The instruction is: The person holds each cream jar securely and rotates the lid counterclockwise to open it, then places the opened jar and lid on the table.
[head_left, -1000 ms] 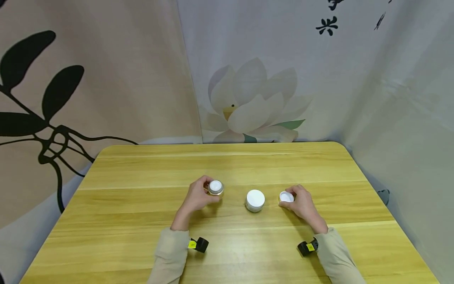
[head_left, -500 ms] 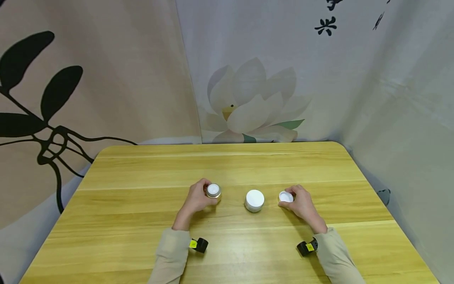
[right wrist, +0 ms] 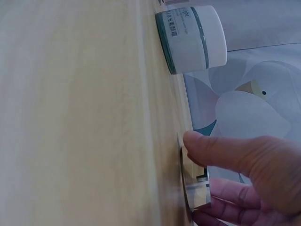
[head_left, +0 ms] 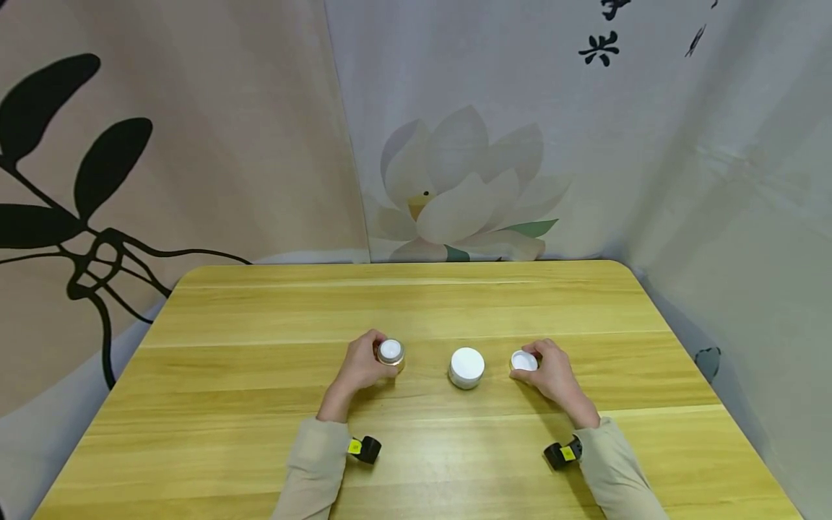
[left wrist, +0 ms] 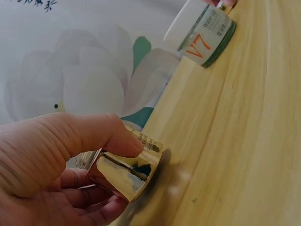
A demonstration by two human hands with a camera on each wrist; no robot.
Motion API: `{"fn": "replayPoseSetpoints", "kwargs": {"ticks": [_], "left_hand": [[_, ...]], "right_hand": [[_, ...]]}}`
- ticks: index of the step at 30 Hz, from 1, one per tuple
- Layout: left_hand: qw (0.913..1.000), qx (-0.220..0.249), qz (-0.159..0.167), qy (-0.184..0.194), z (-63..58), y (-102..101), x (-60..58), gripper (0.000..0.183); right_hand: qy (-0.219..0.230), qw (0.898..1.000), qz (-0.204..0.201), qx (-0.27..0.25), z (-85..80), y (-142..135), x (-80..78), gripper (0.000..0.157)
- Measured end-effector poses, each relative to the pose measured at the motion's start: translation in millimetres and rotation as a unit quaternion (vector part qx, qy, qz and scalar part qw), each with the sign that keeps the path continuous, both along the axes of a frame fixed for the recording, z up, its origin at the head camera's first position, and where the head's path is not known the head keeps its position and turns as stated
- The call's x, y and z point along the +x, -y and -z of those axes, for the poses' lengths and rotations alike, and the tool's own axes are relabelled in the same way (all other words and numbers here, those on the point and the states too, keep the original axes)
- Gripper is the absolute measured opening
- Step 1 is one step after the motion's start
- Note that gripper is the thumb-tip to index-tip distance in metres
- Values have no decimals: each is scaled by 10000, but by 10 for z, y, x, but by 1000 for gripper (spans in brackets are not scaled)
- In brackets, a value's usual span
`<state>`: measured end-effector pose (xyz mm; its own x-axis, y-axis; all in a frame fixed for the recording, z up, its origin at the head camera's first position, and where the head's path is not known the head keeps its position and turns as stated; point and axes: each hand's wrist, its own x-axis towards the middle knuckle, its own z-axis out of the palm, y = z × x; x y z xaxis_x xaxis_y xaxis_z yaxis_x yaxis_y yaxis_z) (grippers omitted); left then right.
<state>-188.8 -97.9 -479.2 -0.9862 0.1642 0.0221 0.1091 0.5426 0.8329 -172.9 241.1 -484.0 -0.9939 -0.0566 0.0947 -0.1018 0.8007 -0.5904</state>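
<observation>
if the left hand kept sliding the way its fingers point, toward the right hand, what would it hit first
Probably the white-lidded jar standing between the left hand, which grips a gold jar, and the right hand. Whether it lies exactly in line is unclear.

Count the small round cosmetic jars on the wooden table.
3. The gold-sided jar with a white top is gripped by the left hand; the white-lidded jar with a green base stands free in the middle; the small white-topped jar is held by the right hand. None seem hidden.

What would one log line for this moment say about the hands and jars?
left hand: grips gold-sided white-topped jar | right hand: grips small clear white-topped jar | white-lidded round jar: untouched between them | all on wooden table
</observation>
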Motion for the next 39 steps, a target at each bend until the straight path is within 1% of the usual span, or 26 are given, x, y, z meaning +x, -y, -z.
{"fn": "replayPoseSetpoints", "kwargs": {"ticks": [7, 12, 15, 17, 19, 21, 25, 26, 29, 31, 34, 36, 39], "left_hand": [[10000, -16, 31, 14, 31, -14, -5, 46], [9999, -67, 48, 134, 39, -29, -10, 48], [9995, -167, 138, 213, 21, -44, -12, 53], [9991, -265, 213, 233, -20, -66, -8, 58], [9987, -384, 288, 170, -78, -97, -1, 64], [9983, -488, 322, 20, -143, -140, 7, 67], [9968, -435, 454, -500, -250, -246, 20, 63], [9959, -386, 536, -610, -270, -280, 24, 62], [9927, -185, 894, -785, -315, -392, 34, 60], [9897, -56, 1180, -804, -331, -474, 39, 59], [9845, 23, 1558, -810, -314, -586, 30, 60], [9828, -14, 1691, -741, -291, -654, 23, 62], [9829, -205, 1735, -578, -238, -740, 21, 68]], "right_hand": [[-27, 10000, -2, -17, 11, -15, 4, 42], [-27, 10000, 2, -37, 6, -21, 12, 41], [-11, 10000, 7, -39, 1, -25, 15, 41], [-27, 10000, 4, -46, 2, -28, 14, 41], [-54, 10000, -3, -46, 2, -29, 15, 41], [-89, 9999, -17, -45, 5, -30, 13, 41], [-103, 9999, -37, -30, 5, -27, 12, 41], [-97, 9999, -36, -25, 7, -27, 10, 41], [-81, 10000, -30, -19, 8, -20, 8, 41], [-75, 10000, -30, -35, 11, -16, 6, 41], [-100, 9999, -44, -82, 17, -8, 4, 41], [-131, 9998, -49, -119, 23, -6, 2, 41], [-170, 9998, -52, -132, 35, -8, -1, 41]]}}
